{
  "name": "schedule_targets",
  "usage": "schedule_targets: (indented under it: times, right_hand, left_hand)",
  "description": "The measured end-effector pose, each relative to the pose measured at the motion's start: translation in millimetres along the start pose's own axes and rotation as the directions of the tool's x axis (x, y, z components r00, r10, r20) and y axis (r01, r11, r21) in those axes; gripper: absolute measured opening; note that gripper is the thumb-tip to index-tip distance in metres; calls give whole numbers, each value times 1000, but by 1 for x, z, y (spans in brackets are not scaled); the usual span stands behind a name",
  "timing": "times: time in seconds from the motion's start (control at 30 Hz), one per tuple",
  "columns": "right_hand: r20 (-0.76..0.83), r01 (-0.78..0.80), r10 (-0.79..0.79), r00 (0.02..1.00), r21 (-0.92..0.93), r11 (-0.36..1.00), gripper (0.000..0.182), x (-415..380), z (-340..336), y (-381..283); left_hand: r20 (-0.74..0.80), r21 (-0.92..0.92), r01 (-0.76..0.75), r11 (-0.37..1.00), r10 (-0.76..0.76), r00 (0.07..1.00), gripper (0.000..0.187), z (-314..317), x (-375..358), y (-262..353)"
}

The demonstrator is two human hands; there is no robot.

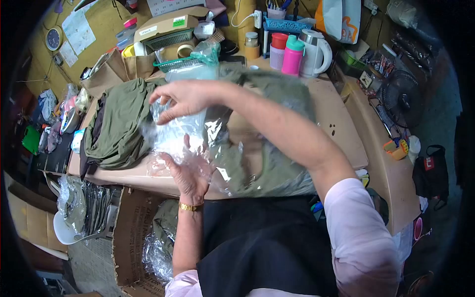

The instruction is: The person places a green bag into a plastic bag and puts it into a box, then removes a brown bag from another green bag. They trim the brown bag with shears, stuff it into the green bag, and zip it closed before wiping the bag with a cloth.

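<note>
My left hand [190,175], with a gold watch [190,207] on its wrist, is at the table's front edge, its thumb up. A thin clear plastic bag [173,141] lies about its fingers, and the hand holds the bag's near part. My right hand [185,101] reaches across above it, palm down, with thumb and fingers curved and apart over the bag. Nothing shows clearly between those fingers. Under my right forearm lies an olive-green garment [287,168] in clear plastic. To the left of the bag is a pile of folded olive-green garments [118,123].
A cardboard box [126,237] with bagged garments stands below the table [341,123]. Left of it, a white chair [69,235] bears more bagged garments. At the back are a pink bottle [293,57], a kettle [314,52] and a green basket [180,63]. A black fan [403,99] is at right.
</note>
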State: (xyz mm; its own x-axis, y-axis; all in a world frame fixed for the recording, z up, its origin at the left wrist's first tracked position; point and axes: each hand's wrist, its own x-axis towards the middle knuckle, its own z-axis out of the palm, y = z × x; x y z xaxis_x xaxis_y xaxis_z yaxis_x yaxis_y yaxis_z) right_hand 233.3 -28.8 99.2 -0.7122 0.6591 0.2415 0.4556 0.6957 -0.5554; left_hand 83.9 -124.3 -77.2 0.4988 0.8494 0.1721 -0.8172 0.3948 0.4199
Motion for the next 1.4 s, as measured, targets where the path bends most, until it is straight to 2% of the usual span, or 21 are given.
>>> schedule_targets:
  times: [0.07,0.17,0.23,0.27,0.37,0.43,0.5,0.57,0.63,0.7,0.73,0.77,0.83,0.93,0.97,1.1,1.17,1.23,1.3,1.37,1.4]
  right_hand:
    - [-210,87,-111,971,-123,989,59,-27,19,14]
    - [-421,-290,246,873,-43,956,60,-109,34,21]
    - [-509,-647,484,712,-206,734,66,-161,77,32]
    - [-527,-772,573,627,-321,549,69,-180,97,43]
    - [-427,-764,643,636,-468,445,74,-216,135,89]
    - [-342,-704,625,702,-466,536,74,-219,108,124]
    - [-268,-650,602,752,-452,611,75,-221,76,153]
    - [-114,-596,587,801,-241,766,72,-212,47,167]
    - [-187,-594,566,803,-327,735,69,-202,31,141]
    - [-260,-601,544,798,-406,688,66,-198,33,112]
    - [-367,-664,556,746,-345,664,63,-196,38,97]
    - [-471,-723,567,676,-273,635,60,-196,37,90]
    - [-649,-772,543,534,-112,626,54,-201,24,135]
    - [-716,-854,699,8,359,377,50,-194,-13,193]
    - [-724,-852,690,-3,362,377,50,-195,-14,215]
    - [-551,-932,822,-148,356,71,53,-181,3,271]
    - [-647,-963,758,-83,248,106,57,-178,20,247]
    - [-708,-983,706,2,127,130,61,-178,30,248]
    - [-745,-982,666,-28,145,121,64,-182,33,263]
    - [-766,-980,642,-27,147,134,63,-180,32,257]
    - [-758,-979,652,-1,133,154,63,-180,32,262]
  left_hand:
    - [-57,-163,-25,986,15,998,102,-25,-17,11]
    - [-420,334,-67,940,212,882,80,-17,-46,25]
    - [-387,781,15,624,465,796,67,-5,-52,22]
    - [-401,777,22,629,468,788,67,-13,-52,25]
    - [-166,965,17,262,558,813,64,-91,-52,50]
    - [-410,828,117,549,448,795,60,-87,-61,66]
    - [-393,777,37,628,438,808,57,-68,-70,65]
    - [-442,822,240,516,312,841,57,-34,-76,74]
    - [-373,822,130,554,353,858,60,-46,-80,88]
    - [-257,964,153,219,597,760,62,-45,-70,104]
    - [-205,958,288,-12,674,709,64,-28,-60,110]
    - [-19,961,216,-173,737,676,62,-32,-44,115]
    - [51,882,297,-366,701,711,62,-20,-6,125]
    - [-37,772,418,-479,623,782,72,-22,60,131]
    - [-53,714,471,-518,630,775,63,-43,84,133]
    - [-191,772,427,-471,469,862,43,-52,97,131]
    - [31,797,361,-484,629,777,45,-79,97,136]
    - [-88,889,371,-267,697,711,46,-86,86,147]
    - [69,927,242,-286,764,641,47,-98,79,149]
    - [-235,972,175,157,607,759,46,-65,69,143]
    - [-217,969,245,22,542,812,41,-68,66,144]
